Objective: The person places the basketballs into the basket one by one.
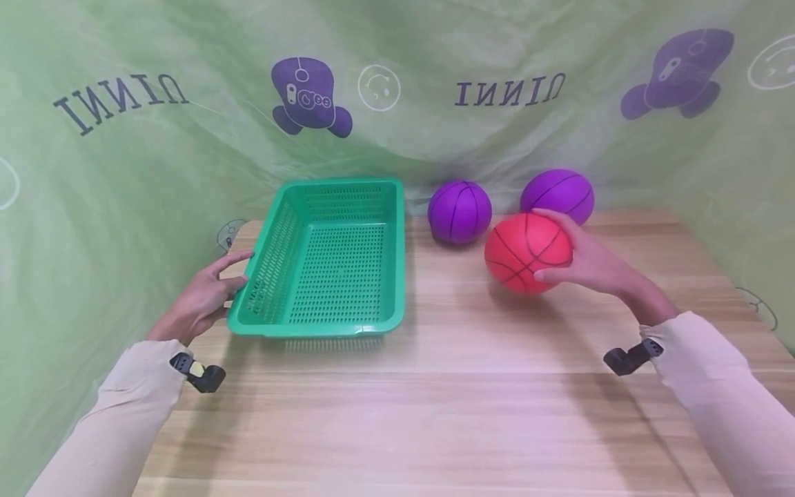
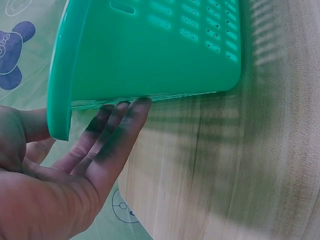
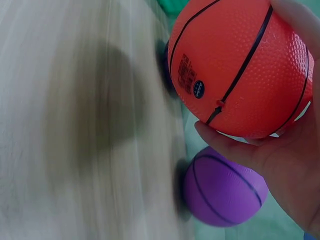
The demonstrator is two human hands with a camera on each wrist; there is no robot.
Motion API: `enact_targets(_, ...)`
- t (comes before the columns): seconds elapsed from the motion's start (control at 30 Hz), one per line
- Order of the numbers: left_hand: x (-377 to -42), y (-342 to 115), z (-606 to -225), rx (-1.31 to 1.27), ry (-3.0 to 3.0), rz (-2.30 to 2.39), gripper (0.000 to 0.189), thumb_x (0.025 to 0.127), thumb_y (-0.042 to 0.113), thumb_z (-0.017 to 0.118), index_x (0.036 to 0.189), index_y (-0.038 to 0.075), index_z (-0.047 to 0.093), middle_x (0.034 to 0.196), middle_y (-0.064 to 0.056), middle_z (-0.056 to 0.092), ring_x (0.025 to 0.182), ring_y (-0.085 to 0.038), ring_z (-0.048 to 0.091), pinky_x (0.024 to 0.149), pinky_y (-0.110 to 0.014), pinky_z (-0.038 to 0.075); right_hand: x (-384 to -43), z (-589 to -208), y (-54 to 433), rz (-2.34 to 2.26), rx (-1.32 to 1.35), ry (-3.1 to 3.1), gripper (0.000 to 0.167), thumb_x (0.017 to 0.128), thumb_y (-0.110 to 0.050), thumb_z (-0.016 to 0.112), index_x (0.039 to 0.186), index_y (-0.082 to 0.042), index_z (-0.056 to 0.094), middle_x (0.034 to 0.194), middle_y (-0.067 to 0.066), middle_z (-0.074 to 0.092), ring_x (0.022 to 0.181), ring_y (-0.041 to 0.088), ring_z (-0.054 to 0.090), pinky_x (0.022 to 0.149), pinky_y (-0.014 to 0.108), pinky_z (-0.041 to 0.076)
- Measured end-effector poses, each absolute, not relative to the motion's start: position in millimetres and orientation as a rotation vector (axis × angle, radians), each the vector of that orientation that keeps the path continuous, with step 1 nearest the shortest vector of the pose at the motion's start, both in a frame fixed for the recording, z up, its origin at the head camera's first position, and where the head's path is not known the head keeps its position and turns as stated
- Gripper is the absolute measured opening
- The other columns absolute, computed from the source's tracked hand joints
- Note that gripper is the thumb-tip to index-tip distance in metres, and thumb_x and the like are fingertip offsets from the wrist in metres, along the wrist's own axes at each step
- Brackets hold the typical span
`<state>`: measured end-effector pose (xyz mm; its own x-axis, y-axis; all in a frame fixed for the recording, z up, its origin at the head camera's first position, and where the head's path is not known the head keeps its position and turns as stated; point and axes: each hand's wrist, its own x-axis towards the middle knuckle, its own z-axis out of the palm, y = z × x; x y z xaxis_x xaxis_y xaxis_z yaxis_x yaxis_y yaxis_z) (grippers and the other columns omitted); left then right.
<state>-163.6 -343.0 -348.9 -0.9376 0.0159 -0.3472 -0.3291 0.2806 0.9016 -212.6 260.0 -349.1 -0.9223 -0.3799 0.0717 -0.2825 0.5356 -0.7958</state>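
A green plastic basket (image 1: pixel 339 276) with perforated walls and bottom stands on the left part of the table. My left hand (image 1: pixel 208 297) holds its left rim, the fingers lying along the outer wall in the left wrist view, where the rim (image 2: pixel 59 85) passes between thumb and fingers. My right hand (image 1: pixel 590 259) grips a red toy basketball (image 1: pixel 524 255) from its right side. In the right wrist view, this ball (image 3: pixel 240 70) is above the table, its shadow apart from it. Behind it sits a purple ball (image 1: pixel 562 193), partly covered; another purple ball (image 1: pixel 459 212) rests left of it.
The wooden table (image 1: pixel 397 421) reaches to a green printed cloth (image 1: pixel 397 138) that hangs behind and at both sides. Both purple balls are at the table's back edge, close to the cloth.
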Motion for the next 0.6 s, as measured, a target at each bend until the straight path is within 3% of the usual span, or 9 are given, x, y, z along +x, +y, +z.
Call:
enact_targets(0.23,-164,-344,-346,-0.287,2.266,1.713,0.06,0.107,0.01,0.043,0.161,0.022,0.022,0.125,-0.018,0.045,0.089,-0.012,0.065,0.074,-0.036,0.058,-216,-345,242,-1.368,-0.637,2.596,0.1,0.078,-0.011,0.086,0.156,-0.028,0.026,0.139,0.015,0.048,0.12,0.036,0.053,0.09,0.048,0.051)
enact_targets(0.6,-165,-343,-347,-0.305,2.244,1.72,0.06,0.107,0.01,0.043,0.161,0.023,0.022,0.129,-0.018,0.043,0.092,-0.012,0.064,0.076,-0.037,0.058,-224,-343,217,-1.433,-0.725,2.514,0.101,0.076,-0.007,0.086,0.156,-0.027,0.027,0.142,0.012,0.046,0.123,0.035,0.051,0.091,0.053,0.052)
